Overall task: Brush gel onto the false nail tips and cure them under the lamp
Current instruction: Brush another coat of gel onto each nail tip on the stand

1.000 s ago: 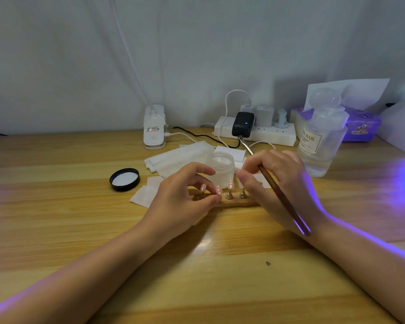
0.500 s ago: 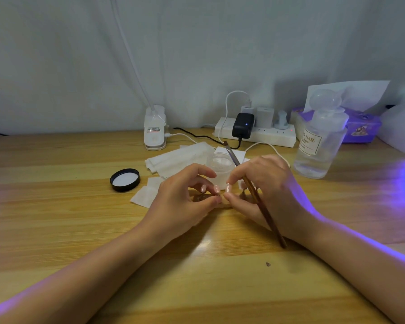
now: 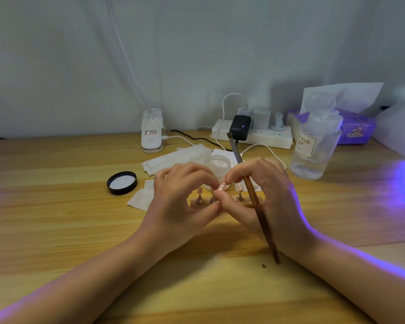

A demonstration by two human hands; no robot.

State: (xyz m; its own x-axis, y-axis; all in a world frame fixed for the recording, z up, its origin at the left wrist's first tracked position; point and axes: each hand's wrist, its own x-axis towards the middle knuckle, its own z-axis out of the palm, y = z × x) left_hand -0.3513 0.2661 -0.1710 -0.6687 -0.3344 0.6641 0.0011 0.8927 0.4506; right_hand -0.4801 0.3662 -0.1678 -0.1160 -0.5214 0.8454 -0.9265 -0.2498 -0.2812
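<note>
Pale grey wall backs a wooden table [image 3: 56, 230] washed with violet light from the right. From the head view, both hands meet over a row of small stands [image 3: 199, 198]. The left hand [image 3: 180, 206] and right hand [image 3: 267, 199] pinch one pink false nail tip [image 3: 223, 186] between their curled fingertips. The right hand also grips a brush [image 3: 255, 199], bristles pointing away. Just behind sits an open gel jar [image 3: 218, 164]; its black lid [image 3: 122, 182] lies to the left. A clear bottle [image 3: 316, 148] stands right.

Dim, violet glow from right
</note>
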